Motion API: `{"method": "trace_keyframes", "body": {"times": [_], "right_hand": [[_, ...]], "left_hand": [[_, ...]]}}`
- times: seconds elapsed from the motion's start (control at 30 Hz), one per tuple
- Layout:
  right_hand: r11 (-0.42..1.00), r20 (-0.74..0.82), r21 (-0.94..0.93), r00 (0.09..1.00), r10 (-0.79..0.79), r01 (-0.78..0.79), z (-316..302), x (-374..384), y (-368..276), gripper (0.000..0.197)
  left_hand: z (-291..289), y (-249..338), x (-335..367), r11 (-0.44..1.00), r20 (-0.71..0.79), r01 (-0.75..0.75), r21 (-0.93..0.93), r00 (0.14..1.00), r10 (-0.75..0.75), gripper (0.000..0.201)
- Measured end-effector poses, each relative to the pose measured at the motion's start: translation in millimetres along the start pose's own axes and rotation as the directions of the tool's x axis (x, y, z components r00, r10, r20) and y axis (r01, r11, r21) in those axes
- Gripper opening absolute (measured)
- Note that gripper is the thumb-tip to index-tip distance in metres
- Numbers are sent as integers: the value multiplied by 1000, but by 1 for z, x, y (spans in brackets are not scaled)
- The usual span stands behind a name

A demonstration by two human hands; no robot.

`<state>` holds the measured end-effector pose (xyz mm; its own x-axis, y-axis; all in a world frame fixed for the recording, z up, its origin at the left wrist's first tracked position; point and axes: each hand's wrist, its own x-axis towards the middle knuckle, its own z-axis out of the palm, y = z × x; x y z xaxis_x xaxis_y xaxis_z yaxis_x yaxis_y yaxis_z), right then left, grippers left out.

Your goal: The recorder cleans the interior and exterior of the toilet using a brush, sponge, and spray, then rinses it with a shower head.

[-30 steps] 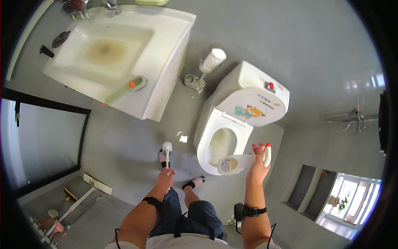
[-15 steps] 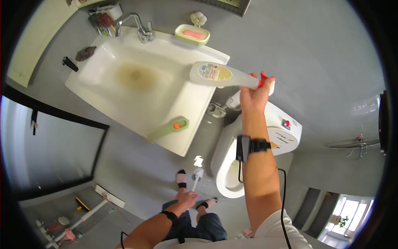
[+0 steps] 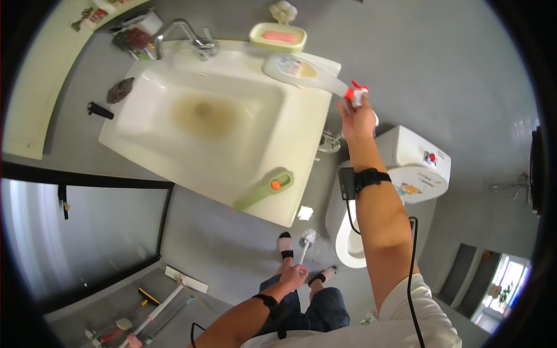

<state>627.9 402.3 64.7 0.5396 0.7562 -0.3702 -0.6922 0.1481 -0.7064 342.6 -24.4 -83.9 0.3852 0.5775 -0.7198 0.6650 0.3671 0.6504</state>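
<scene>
right hand (image 3: 355, 113): has risen from the toilet (image 3: 406, 168), fingers clamped on white cleaner bottle (image 3: 301, 71), now lying at sink (image 3: 203, 116) back right corner | left hand (image 3: 293, 277): fingers closed on toilet brush (image 3: 306, 240), low over the floor | pouring seems finished, scrubbing still open

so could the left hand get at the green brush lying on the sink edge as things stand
Probably not at once: the left hand is low by the knees and already gripping a white toilet brush. The green brush lies uncovered on the sink rim above, so the path looks free once that hand is emptied.
</scene>
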Motion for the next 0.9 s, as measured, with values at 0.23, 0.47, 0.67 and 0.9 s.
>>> {"method": "trace_keyframes", "body": {"times": [0.23,0.47,0.67,0.9], "right_hand": [[553,152,-801,971,-182,229,-49,-49,1,62],[115,-139,-983,989,44,-143,-330,-303,44,52],[678,-395,-399,783,481,-618,-398,-373,20,34],[564,-632,-580,762,145,-588,-536,-396,-60,33]], "left_hand": [[-3,32,23,987,133,159,-15,979,-156,13],[51,77,12,979,26,-106,-172,993,112,14],[125,102,-19,968,80,-223,117,973,215,22],[227,88,-11,947,247,-286,147,937,245,45]]}}
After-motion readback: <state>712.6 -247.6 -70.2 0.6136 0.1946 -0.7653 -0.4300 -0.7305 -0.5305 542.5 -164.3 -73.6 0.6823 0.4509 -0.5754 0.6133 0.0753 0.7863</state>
